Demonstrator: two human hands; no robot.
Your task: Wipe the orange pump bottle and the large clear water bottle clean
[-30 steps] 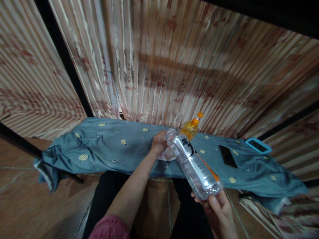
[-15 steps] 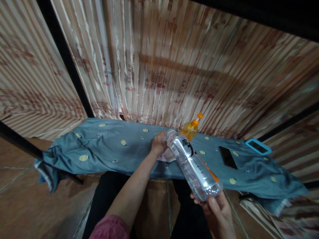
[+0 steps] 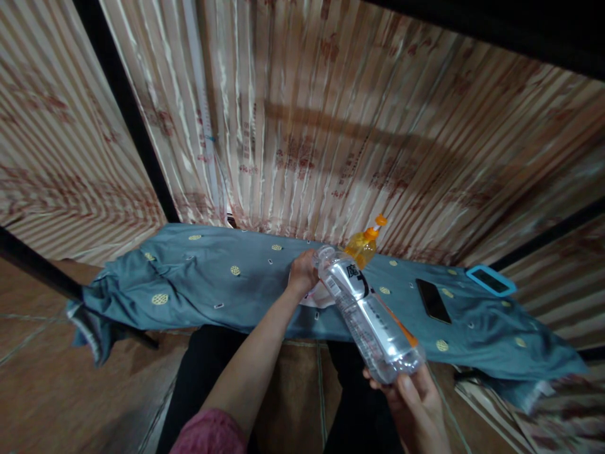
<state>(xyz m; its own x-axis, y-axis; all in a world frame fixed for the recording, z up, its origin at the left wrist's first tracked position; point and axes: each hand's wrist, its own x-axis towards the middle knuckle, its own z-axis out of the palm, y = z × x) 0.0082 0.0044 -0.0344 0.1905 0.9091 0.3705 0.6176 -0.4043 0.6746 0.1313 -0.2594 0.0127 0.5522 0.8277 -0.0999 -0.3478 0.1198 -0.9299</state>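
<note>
A clear plastic bottle (image 3: 373, 321) with a silver and orange label lies tilted across the middle of the view, its base toward me. My right hand (image 3: 413, 400) is closed around the base end, thumb on top. At the neck end, my left hand (image 3: 302, 274) is closed against the bottle; part of its fingers is hidden behind the neck. Under the bottle and beside my left hand lies a whitish cloth (image 3: 317, 296), partly covered. Just behind the neck stands a yellow pump bottle (image 3: 362, 247) with an orange top.
A blue-grey patterned cloth (image 3: 250, 296) covers the narrow table. On its right side lie a black phone (image 3: 433, 301) and a blue-framed device (image 3: 490, 280). Striped curtains (image 3: 293, 145) hang close behind, with dark posts (image 3: 125, 107) at the sides.
</note>
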